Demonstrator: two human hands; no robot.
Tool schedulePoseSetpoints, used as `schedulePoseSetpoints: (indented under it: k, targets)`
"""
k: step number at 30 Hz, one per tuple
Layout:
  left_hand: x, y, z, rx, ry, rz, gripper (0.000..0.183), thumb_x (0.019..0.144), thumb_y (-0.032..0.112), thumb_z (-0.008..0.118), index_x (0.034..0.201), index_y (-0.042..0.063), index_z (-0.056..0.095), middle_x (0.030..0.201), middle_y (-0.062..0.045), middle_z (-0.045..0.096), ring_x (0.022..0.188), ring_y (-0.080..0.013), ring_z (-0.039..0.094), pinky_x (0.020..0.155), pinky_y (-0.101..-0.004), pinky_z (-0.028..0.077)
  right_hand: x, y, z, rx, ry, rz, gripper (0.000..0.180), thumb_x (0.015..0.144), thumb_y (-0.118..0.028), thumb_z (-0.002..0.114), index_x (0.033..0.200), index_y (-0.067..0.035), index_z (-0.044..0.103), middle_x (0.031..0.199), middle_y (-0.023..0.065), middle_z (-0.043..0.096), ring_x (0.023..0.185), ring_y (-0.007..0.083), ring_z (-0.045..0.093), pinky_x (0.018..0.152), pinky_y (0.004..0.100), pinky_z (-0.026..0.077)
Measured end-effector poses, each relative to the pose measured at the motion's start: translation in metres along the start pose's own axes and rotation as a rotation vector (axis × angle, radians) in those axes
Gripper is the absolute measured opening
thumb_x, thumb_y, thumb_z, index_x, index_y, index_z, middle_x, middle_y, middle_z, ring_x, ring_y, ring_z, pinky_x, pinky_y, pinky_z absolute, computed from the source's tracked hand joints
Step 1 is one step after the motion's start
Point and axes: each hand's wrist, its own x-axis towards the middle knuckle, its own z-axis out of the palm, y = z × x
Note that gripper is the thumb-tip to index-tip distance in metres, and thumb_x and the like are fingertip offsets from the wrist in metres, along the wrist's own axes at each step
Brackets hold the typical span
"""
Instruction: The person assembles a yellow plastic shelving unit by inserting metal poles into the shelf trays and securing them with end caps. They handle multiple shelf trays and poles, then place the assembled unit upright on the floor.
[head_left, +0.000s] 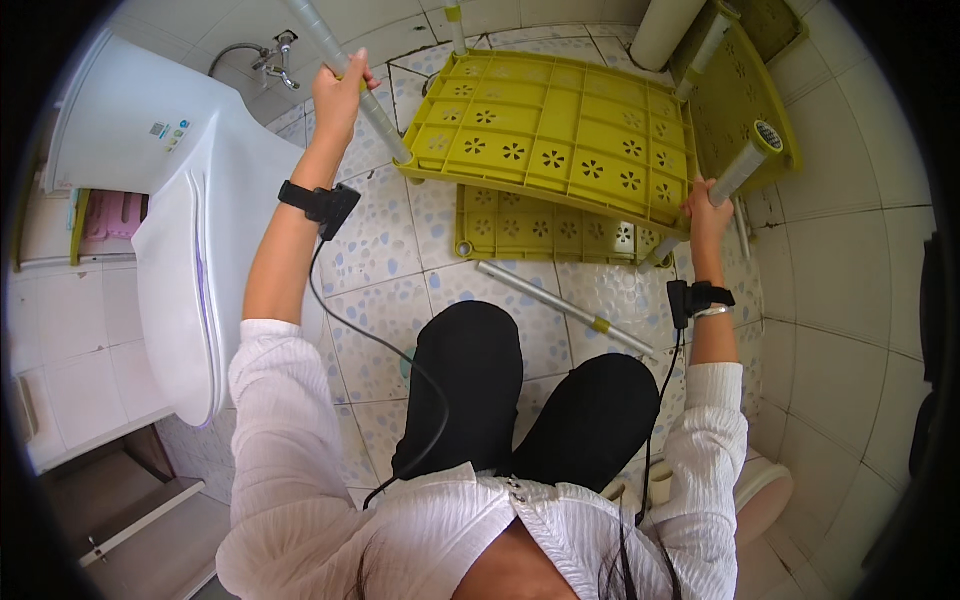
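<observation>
A green plastic shelf tray (551, 139) with flower-shaped cut-outs is tilted in front of me, with metal poles at its corners. My left hand (337, 94) grips the long silver pole (386, 131) at the tray's near left corner, around a green ring. At the near right corner, my right hand (709, 217) is closed on the tray's corner beside a silver pole (746, 169); some of its fingers are hidden. Beneath lies a second green tray (547, 225), partly covered by the upper one. A loose silver pole (555, 300) with a green ring rests on the tiles before my knees.
A white toilet (180, 277) stands at left, with a wall tap (279, 64) behind it. Another green tray (739, 105) leans by the tiled right wall (840, 262). A white pipe (667, 34) rises at the back. Cables (375, 345) run from both wrist straps.
</observation>
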Motion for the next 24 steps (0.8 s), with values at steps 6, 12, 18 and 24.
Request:
schedulePoseSetpoints:
  k: [6, 12, 18, 24]
  targets:
    - [0.032, 0.044, 0.0, 0.055, 0.188, 0.29, 0.024, 0.09, 0.021, 0.059, 0.075, 0.004, 0.051, 0.064, -0.006, 0.055, 0.054, -0.0121, 0.052, 0.054, -0.0265, 0.044, 0.011, -0.003, -0.007, 0.089, -0.065, -0.004, 0.032, 0.091, -0.016, 0.055, 0.062, -0.01, 0.041, 0.049, 0.0022, 0.039, 0.042, 0.0121, 0.036, 0.049, 0.0332, 0.038]
    - [0.091, 0.109, -0.082, -0.016, 0.073, 0.269, 0.032, 0.088, 0.027, 0.062, 0.069, 0.005, 0.05, 0.058, -0.005, 0.053, 0.051, -0.0111, 0.05, 0.049, -0.0255, 0.042, 0.036, -0.04, 0.004, -0.006, 0.047, 0.031, 0.031, 0.09, -0.016, 0.056, 0.063, -0.008, 0.046, 0.05, 0.0033, 0.042, 0.044, 0.0135, 0.041, 0.049, 0.0319, 0.037]
    - [-0.039, -0.062, -0.093, 1.048, -0.03, -0.149, 0.045, 0.079, 0.044, 0.063, 0.09, 0.001, 0.055, 0.079, -0.022, 0.061, 0.076, -0.0403, 0.059, 0.067, -0.0469, 0.045, 0.034, -0.101, 0.004, 0.056, 0.047, -0.194, 0.033, 0.09, -0.017, 0.058, 0.061, -0.009, 0.045, 0.051, 0.0026, 0.041, 0.047, 0.0129, 0.04, 0.054, 0.0317, 0.039]
    - [-0.174, -0.24, -0.127, 1.095, -0.186, -0.532, 0.038, 0.082, 0.034, 0.056, 0.101, 0.001, 0.055, 0.1, -0.025, 0.061, 0.097, -0.0427, 0.057, 0.079, -0.0494, 0.046, 0.021, -0.107, -0.003, -0.02, 0.044, -0.113, 0.034, 0.092, -0.016, 0.056, 0.062, -0.011, 0.04, 0.052, 0.0003, 0.036, 0.046, 0.011, 0.035, 0.054, 0.0326, 0.043]
